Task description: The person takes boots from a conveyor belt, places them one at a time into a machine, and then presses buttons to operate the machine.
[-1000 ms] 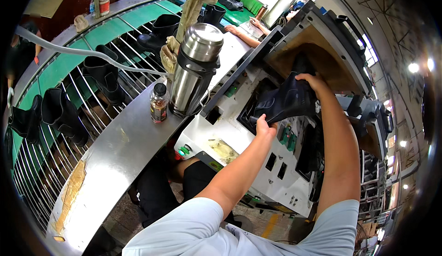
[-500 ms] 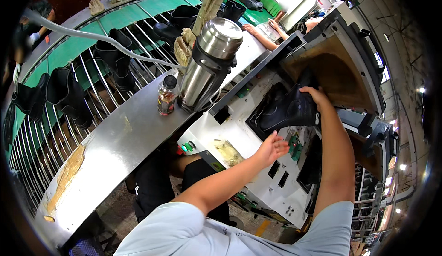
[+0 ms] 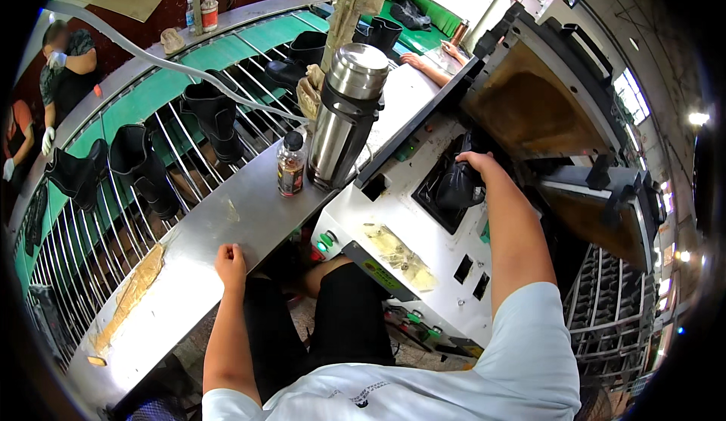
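Note:
Over the opening of a white machine (image 3: 355, 213), my right hand (image 3: 476, 162) grips a black boot (image 3: 459, 188). The boot's rounded lower end points toward me, and its far part is hidden in the dark recess and behind my hand. My left hand (image 3: 231, 264) is closed, fingers curled, at the near edge of the metal counter (image 3: 249, 217); nothing shows in it. A raised lid with a brown inner face (image 3: 533, 92) stands beyond my right hand.
On the counter stand a steel thermos (image 3: 344, 118) and a bottle with a dark cap (image 3: 291, 165). Several black boots, one (image 3: 140, 165) among them, sit on a curved roller conveyor (image 3: 83, 258). A co-worker (image 3: 68, 69) stands at the far left; another person's hands show behind the machine.
My left hand has moved left, from beside the boot to the counter edge, and its fingers have curled. The boot in my right hand has turned and sits lower in the machine. The view has shifted.

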A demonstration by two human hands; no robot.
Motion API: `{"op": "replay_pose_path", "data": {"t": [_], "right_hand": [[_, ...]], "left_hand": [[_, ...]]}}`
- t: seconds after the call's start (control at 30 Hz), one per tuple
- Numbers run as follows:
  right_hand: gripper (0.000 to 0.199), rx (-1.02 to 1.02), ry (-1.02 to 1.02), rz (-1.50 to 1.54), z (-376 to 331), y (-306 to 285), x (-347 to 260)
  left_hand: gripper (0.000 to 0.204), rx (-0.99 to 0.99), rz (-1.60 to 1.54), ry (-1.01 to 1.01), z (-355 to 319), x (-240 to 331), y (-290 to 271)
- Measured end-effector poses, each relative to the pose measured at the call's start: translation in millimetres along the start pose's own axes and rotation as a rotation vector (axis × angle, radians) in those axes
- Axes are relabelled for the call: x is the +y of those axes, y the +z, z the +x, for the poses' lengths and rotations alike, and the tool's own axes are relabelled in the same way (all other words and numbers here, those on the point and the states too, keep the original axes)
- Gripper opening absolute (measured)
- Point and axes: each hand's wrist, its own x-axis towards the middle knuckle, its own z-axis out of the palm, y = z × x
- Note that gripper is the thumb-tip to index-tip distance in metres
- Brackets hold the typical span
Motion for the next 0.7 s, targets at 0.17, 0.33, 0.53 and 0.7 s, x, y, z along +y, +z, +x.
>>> {"op": "replay_pose_path", "data": {"t": [0.17, 0.33, 0.53, 0.7], "right_hand": [[0.102, 0.072, -0.07, -0.09, -42.2, -5.3, 3.6], [0.095, 0.081, -0.261, -0.089, -113.6, 14.5, 2.8], [0.097, 0.065, -0.461, -0.18, -131.9, -4.1, 33.9], [0.093, 0.229, -0.5, -0.171, -149.1, 12.2, 37.9]], "left_hand": [[0.016, -0.066, 0.114, 0.05, -4.1, 2.6, 1.8], [0.017, -0.05, 0.256, 0.114, -5.8, 13.7, -5.6], [0.018, -0.064, 0.205, 0.12, -8.7, 20.3, -1.5], [0.018, -0.034, 0.183, 0.136, -3.3, 10.2, -6.0]]}}
